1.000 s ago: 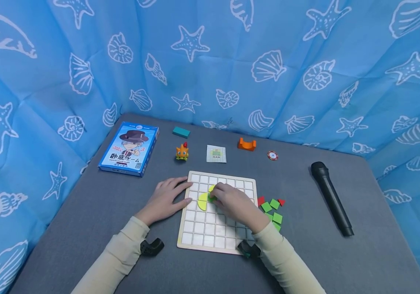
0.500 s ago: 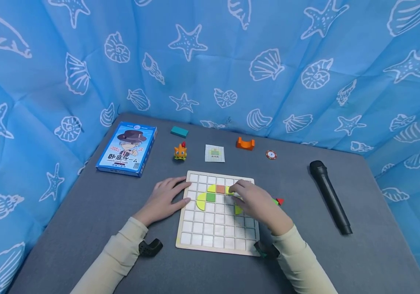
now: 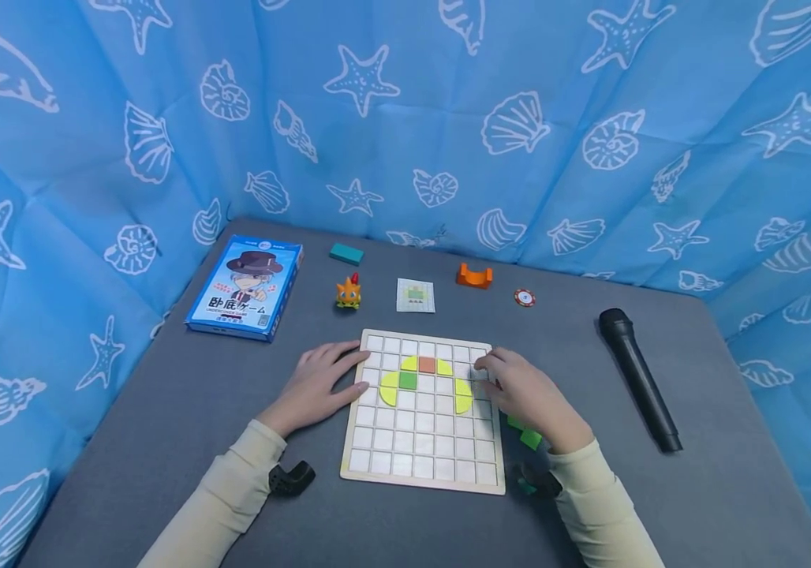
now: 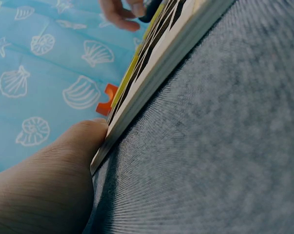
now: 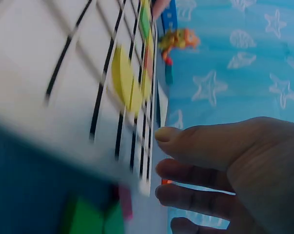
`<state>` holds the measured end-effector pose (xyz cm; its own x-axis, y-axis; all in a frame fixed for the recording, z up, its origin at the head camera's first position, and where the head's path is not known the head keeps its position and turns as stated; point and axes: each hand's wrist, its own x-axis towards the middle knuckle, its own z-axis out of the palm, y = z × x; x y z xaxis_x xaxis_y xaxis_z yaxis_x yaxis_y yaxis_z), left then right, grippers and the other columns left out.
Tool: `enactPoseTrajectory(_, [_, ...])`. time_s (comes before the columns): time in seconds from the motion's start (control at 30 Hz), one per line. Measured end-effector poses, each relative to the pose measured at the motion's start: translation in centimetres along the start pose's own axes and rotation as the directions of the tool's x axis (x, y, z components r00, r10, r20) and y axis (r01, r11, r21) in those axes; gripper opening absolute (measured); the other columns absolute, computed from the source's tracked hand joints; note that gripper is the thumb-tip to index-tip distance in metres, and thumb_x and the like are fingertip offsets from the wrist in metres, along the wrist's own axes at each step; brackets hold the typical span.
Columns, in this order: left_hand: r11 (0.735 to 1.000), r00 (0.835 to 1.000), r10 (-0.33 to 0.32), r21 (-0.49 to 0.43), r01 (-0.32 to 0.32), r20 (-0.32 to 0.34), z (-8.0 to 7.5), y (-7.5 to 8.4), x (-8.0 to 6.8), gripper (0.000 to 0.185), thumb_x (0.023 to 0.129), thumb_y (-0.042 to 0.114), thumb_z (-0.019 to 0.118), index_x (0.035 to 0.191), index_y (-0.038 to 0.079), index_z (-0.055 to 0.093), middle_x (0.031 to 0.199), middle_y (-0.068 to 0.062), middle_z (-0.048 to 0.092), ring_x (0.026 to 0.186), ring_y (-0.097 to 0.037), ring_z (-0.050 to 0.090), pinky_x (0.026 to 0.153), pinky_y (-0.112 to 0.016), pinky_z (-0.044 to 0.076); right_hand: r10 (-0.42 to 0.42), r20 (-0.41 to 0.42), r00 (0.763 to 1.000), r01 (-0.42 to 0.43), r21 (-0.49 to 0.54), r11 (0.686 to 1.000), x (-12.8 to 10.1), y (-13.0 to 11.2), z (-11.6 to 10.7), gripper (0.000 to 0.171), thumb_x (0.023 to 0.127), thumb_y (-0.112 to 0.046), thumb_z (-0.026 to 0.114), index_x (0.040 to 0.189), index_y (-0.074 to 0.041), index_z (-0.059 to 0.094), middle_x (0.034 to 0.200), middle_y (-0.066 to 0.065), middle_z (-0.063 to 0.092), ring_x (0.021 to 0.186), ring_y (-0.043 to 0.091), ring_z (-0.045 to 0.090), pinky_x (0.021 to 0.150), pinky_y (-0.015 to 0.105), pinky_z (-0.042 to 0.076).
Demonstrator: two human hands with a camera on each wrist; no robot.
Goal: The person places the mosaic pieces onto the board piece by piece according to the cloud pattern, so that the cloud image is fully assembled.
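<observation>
A white grid board with a wooden rim lies on the grey table. On it sit yellow curved pieces, a green square and an orange square. My left hand lies flat against the board's left edge, fingers straight; its thumb touches the rim. My right hand hovers at the board's right edge with relaxed fingers, holding nothing. Loose green pieces lie partly hidden beneath that hand.
A black microphone lies to the right. Along the back stand a blue game box, a teal block, an orange toy figure, a pattern card, an orange bracket and a round chip. Blue shell-print cloth surrounds the table.
My right hand has drawn back from the board's middle to its right edge, uncovering the orange square, the green square and two more yellow pieces on the grid. The left hand stayed put.
</observation>
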<state>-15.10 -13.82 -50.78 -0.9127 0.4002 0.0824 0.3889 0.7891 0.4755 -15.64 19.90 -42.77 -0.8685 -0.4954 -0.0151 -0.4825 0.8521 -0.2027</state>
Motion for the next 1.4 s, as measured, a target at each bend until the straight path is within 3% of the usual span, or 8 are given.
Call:
enactPoseTrajectory(0.17, [1.0,1.0,-0.004,-0.001,0.004,0.006,0.1,0.2,0.0,0.059,0.094,0.056,0.049,0.146,0.031,0.04,0.153,-0.001,0.035,0.139,-0.027,0.032,0.11,-0.056,0.022,0.052,0.0,0.999,-0.052,-0.019,0.998,-1.4,2.3,-0.1,0.026,0.086,-0.015,0.073,0.111,-0.009,0.068,0.102,0.006,0.062,0.086,0.017,0.057,0.073,0.036,0.053])
enactPoseTrajectory(0.4, [1.0,1.0,-0.005,-0.008,0.005,-0.004,-0.1,0.3,-0.1,0.058,0.094,0.054,0.05,0.146,0.03,0.041,0.152,-0.002,0.035,0.138,-0.029,0.032,0.109,-0.058,0.022,-0.011,-0.019,1.0,0.01,-0.036,0.999,-2.5,3.7,0.2,0.024,0.085,-0.009,0.073,0.108,-0.013,0.072,0.092,0.002,0.059,0.075,0.012,0.046,0.06,0.026,0.043])
enactPoseTrajectory(0.6, [1.0,1.0,-0.016,-0.01,0.016,0.004,-0.1,0.2,-0.1,0.059,0.094,0.056,0.049,0.146,0.03,0.04,0.153,-0.001,0.035,0.139,-0.028,0.032,0.109,-0.057,0.022,-0.003,-0.027,1.0,0.002,-0.039,0.999,-2.6,3.9,0.5,0.02,0.086,-0.011,0.071,0.106,-0.014,0.071,0.093,0.002,0.06,0.076,0.013,0.047,0.063,0.03,0.045])
enactPoseTrajectory(1.07, [1.0,1.0,-0.015,-0.017,0.015,0.007,-0.1,0.1,-0.1,0.058,0.094,0.056,0.049,0.146,0.031,0.04,0.153,-0.001,0.035,0.139,-0.028,0.032,0.109,-0.056,0.022,0.138,-0.005,0.99,-0.138,-0.02,0.99,-4.5,5.1,-0.5,0.027,0.086,-0.015,0.072,0.11,-0.005,0.066,0.097,0.007,0.06,0.085,0.02,0.055,0.073,0.041,0.049])
enactPoseTrajectory(1.4, [1.0,1.0,-0.017,-0.009,0.017,0.011,0.0,0.1,0.0,0.059,0.094,0.057,0.048,0.146,0.031,0.04,0.153,-0.001,0.035,0.139,-0.029,0.032,0.109,-0.057,0.023,0.141,-0.002,0.99,-0.141,-0.04,0.989,-4.7,5.7,-0.1,0.026,0.085,-0.013,0.072,0.109,-0.003,0.067,0.097,0.009,0.059,0.086,0.022,0.053,0.074,0.043,0.049])
